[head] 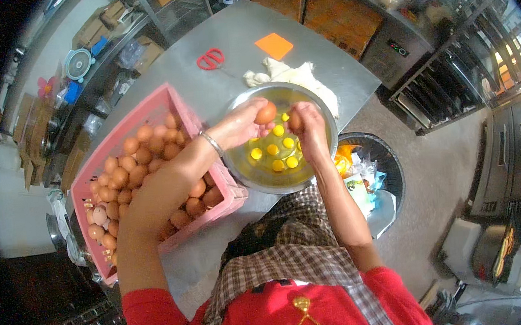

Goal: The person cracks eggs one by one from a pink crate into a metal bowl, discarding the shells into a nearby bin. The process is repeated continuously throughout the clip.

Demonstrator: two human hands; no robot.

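Observation:
Above a wide metal bowl [270,190], my left hand [242,123] holds a whole-looking brown egg [265,113]. My right hand [309,125] grips a second brown egg [294,121], mostly covered by the fingers; whether its shell is cracked I cannot tell. Several yolks [272,149] float in clear egg white inside the bowl. To the left, a pink plastic crate [235,194] holds many brown eggs [121,177], and my left forearm crosses over it. A crumpled white cloth [296,72] lies against the bowl's far side.
Red-handled scissors [210,59] and an orange dough scraper [274,46] lie on the far part of the metal table [238,28]. A black bin [402,174] with wrappers and other waste stands at the right. Shelves with boxes [101,25] line the left; a tray rack [449,69] is at right.

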